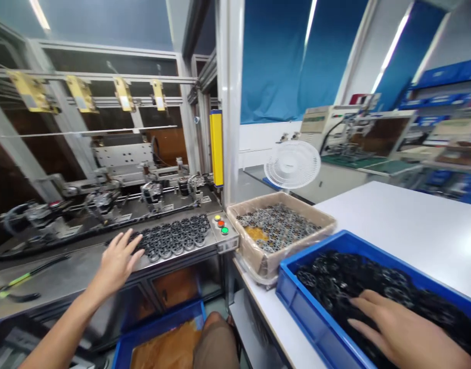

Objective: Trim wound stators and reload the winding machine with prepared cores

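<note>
My left hand [118, 260], fingers spread, rests at the left end of a block of black ring-shaped parts [173, 237] laid out in rows on the machine's metal ledge [72, 279]. It seems to touch the nearest rings, and no part shows in its grasp. On the right, my right hand [398, 330] reaches into a blue plastic bin [310, 312] heaped with loose black round parts [346, 274]. Its thumb and forefinger are apart over the heap, with nothing visible between them; the other fingertips are hidden.
A lined cardboard box [264, 264] of flat grey parts stands between the bin and a button panel [223, 230]. Pliers [20, 287] lie on the ledge at left. Machine fixtures [152, 192] stand behind the rings. Another blue bin [122, 353] sits below, beside my knee.
</note>
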### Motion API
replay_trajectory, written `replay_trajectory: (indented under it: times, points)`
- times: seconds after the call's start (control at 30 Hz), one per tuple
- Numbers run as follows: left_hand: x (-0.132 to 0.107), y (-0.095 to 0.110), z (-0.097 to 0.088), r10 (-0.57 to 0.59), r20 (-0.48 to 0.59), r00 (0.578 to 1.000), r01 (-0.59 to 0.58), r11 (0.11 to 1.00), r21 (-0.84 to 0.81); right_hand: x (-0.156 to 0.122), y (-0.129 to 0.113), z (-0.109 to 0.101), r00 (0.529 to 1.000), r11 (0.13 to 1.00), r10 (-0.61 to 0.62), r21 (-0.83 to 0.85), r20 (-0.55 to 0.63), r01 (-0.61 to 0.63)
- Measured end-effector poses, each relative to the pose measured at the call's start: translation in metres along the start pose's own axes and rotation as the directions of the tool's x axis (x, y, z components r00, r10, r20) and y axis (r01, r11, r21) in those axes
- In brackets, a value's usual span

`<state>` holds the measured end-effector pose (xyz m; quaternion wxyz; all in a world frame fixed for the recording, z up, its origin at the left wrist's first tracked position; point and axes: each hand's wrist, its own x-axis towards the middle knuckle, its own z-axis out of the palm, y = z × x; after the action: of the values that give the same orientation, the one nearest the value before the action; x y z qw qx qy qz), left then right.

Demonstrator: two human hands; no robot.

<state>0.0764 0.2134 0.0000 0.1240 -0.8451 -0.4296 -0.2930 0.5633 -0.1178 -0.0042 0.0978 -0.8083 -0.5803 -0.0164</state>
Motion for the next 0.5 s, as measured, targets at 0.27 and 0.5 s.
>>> replay_trajectory:
  times: [0.27, 0.5]
  points:
    - [0.129, 0.202, 0.03, 0.411, 0.239, 0.88, -0.367, 0.907, -0.208, 0.007, -0.004, 0.0, 0.954, 0.999, 0.046, -0.031, 0.296, -0.039]
    - [0.163, 0.329, 0.091, 0.488, 0.653, 0.579, -0.355, 0.872, -0.337, 0.0, 0.011, -0.003, 0.973, 0.997, 0.073, -0.003, 0.22, -0.074]
